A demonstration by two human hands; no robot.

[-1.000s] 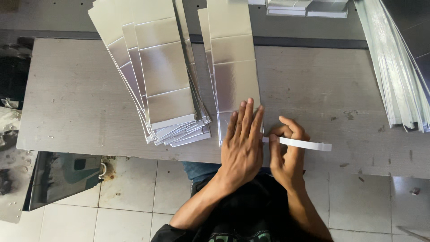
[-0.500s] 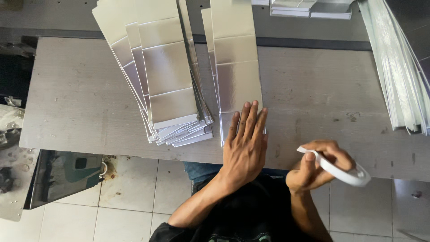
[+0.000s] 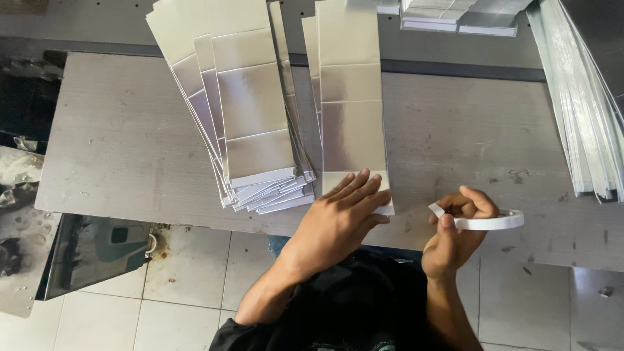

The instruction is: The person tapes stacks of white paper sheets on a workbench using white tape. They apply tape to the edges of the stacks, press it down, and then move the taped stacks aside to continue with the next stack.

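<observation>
My left hand lies flat, fingers spread, on the near end of a long silver creased card strip on the grey table. Just right of it, my right hand grips a white tape roll, held edge-on above the table's near edge with a short loose end sticking out to the left. Left of the strip, touching it, a fanned stack of the same silver cards overhangs toward me.
Another pile of silver sheets runs down the right side. Folded grey pieces lie at the far edge. Below the table are white floor tiles and a dark glossy panel at the left.
My right hand drew the tape roll away from the left hand to the right, then came partway back, with the roll turned edge-on. The left hand stayed pressed on the strip.
</observation>
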